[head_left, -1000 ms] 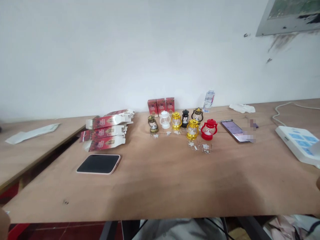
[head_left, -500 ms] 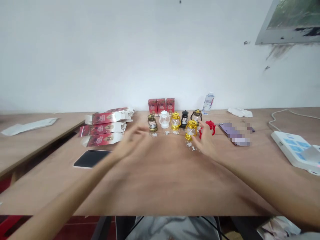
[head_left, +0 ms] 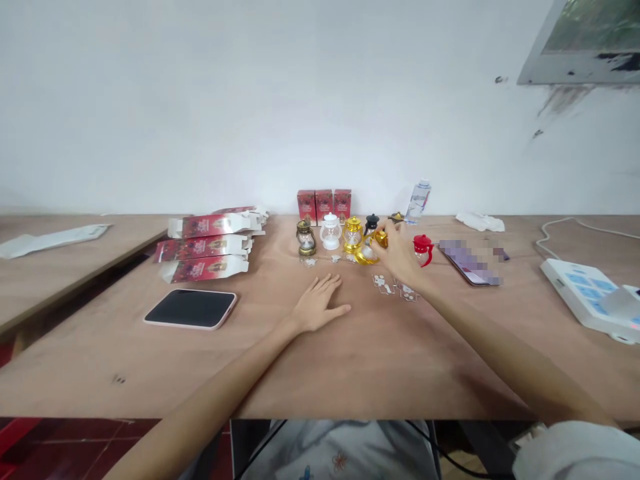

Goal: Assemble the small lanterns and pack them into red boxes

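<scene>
My right hand (head_left: pixel 400 257) grips a gold mini lantern (head_left: pixel 369 252) by its top and holds it tilted. My left hand (head_left: pixel 319 303) lies flat on the table with its fingers spread, holding nothing. Behind it stand a bronze lantern (head_left: pixel 306 239), a white lantern (head_left: pixel 331 232) and a second gold lantern (head_left: pixel 353 235). A black lantern (head_left: pixel 371 223) is partly covered by the tilted one. Right of my right hand is a red lantern (head_left: pixel 423 248). Another dark bronze lantern (head_left: pixel 397 217) is mostly hidden behind that hand. Small white pieces (head_left: pixel 383 285) lie before the lanterns.
Three red boxes (head_left: pixel 324 205) stand against the wall. Several opened red boxes (head_left: pixel 205 248) lie at left, above a phone (head_left: pixel 190 309). A clear bottle (head_left: pixel 418 200) leans at the back. To the right are a purple pouch-like item (head_left: pixel 467 261) and a white power strip (head_left: pixel 595 297).
My right hand has taken hold of the front gold lantern, tilting it and shifting it left. My left hand has come down right and nearer, onto the table.
</scene>
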